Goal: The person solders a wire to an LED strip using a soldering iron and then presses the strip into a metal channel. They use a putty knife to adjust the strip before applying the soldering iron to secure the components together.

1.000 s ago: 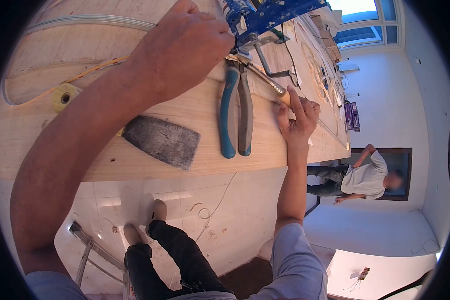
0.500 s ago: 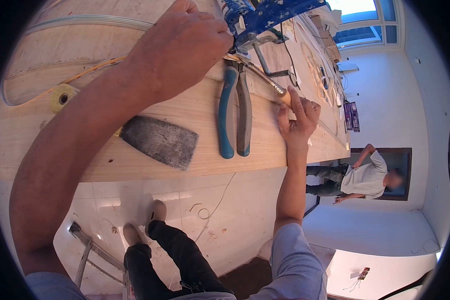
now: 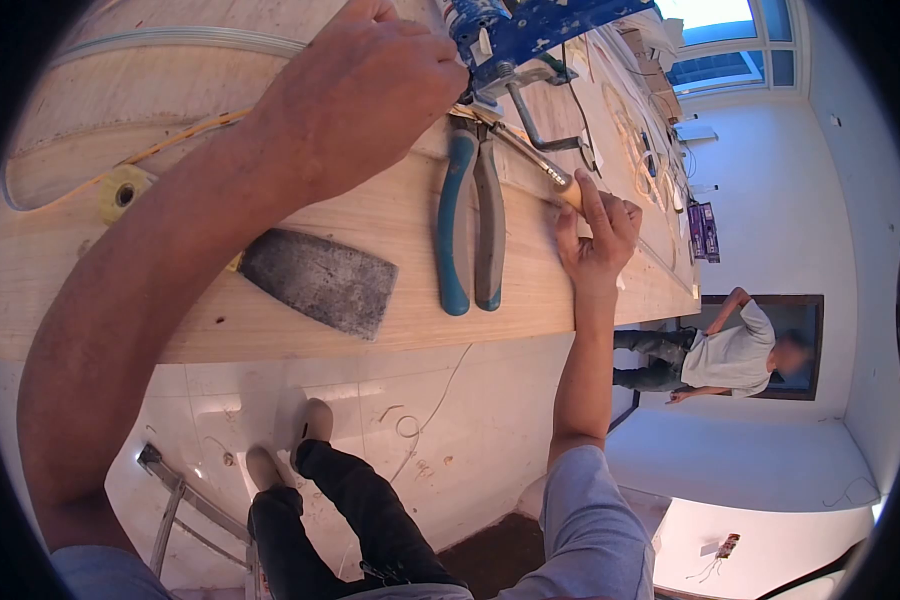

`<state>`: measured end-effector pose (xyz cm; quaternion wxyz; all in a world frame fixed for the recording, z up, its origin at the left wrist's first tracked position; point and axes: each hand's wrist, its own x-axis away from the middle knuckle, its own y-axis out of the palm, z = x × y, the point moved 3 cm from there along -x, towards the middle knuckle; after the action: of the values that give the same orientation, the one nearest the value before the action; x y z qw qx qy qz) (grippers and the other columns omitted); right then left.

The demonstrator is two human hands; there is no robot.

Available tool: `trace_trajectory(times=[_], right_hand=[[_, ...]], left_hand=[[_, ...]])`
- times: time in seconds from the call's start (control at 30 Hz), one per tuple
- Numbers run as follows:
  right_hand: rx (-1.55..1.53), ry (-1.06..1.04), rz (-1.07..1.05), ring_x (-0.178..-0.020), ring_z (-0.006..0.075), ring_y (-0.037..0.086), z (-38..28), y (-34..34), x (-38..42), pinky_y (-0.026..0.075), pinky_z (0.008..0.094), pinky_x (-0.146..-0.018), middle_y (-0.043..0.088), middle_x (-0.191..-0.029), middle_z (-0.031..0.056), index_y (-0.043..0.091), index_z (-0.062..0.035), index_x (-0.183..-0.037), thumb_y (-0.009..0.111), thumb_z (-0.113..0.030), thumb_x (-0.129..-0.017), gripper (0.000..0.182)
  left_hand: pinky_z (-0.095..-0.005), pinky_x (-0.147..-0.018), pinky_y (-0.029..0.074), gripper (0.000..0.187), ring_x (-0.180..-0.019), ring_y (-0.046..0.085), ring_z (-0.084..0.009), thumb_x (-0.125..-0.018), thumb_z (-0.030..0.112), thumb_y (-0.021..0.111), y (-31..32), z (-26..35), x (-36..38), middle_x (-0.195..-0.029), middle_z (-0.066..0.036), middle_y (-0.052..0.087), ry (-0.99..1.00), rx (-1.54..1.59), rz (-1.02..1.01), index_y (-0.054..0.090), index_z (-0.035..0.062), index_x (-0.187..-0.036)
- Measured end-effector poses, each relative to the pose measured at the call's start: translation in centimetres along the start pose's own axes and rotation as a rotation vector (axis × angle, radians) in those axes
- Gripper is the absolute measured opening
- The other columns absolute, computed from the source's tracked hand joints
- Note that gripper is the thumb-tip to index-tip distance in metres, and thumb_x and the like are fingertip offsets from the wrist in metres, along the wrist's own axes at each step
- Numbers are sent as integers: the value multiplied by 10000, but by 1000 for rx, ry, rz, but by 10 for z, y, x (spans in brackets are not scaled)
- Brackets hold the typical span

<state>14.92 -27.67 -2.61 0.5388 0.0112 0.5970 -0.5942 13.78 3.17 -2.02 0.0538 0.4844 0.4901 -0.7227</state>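
Note:
My left hand (image 3: 375, 105) is curled closed beside a paint-spattered blue metal device (image 3: 560, 40) at the top of the view; what its fingers hold is hidden. My right hand (image 3: 605, 235) grips the pale wooden handle (image 3: 572, 192) of a tool with a slim metal shaft. That shaft slants up and left towards the base of the blue device, where its tip is hard to see. A bent metal crank (image 3: 533, 125) hangs under the device. Between my hands lie pliers (image 3: 470, 225) with teal and grey handles. A worn scraper blade (image 3: 320, 283) lies beneath my left forearm.
The wooden bench top (image 3: 525, 290) ends in an edge near my body. A yellow roll (image 3: 125, 195) and a yellow cord lie at left. On the floor stands a ladder (image 3: 170, 500) near my feet. A person (image 3: 730, 350) stands at the right by a doorway.
The metal shaft and the top of its wooden handle have shifted very slightly. Both hands stay in nearly the same place.

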Motion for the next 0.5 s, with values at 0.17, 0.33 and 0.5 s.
trace_trajectory(times=[0.17, 0.33, 0.5], right_hand=[[8, -11, 2, -678, 147, 565, -1, -1, 0, 372, 321, -730, 620, -742, 7, 711, -93, -1176, 717, -125, -713, 464], [16, -21, 1, -672, 145, 563, -2, -1, 0, 371, 320, -729, 620, -740, 5, 705, -91, -1186, 721, -120, -708, 479], [6, -26, 13, -675, 146, 567, -2, -1, 1, 371, 319, -726, 623, -751, 6, 705, -91, -1186, 723, -116, -707, 479]], left_hand=[[-381, -910, 418, 102, -898, 610, -227, -826, 128, 719, -2, 1, 1, -898, -57, 633, 15, 17, 21, 673, 62, -889], [-386, -924, 416, 109, -901, 610, -227, -821, 127, 725, -2, 2, 1, -895, -56, 630, 19, 16, 7, 673, 66, -895], [-389, -935, 415, 106, -899, 612, -226, -826, 128, 722, -3, 3, 2, -903, -55, 634, 11, 16, 4, 674, 67, -898]])
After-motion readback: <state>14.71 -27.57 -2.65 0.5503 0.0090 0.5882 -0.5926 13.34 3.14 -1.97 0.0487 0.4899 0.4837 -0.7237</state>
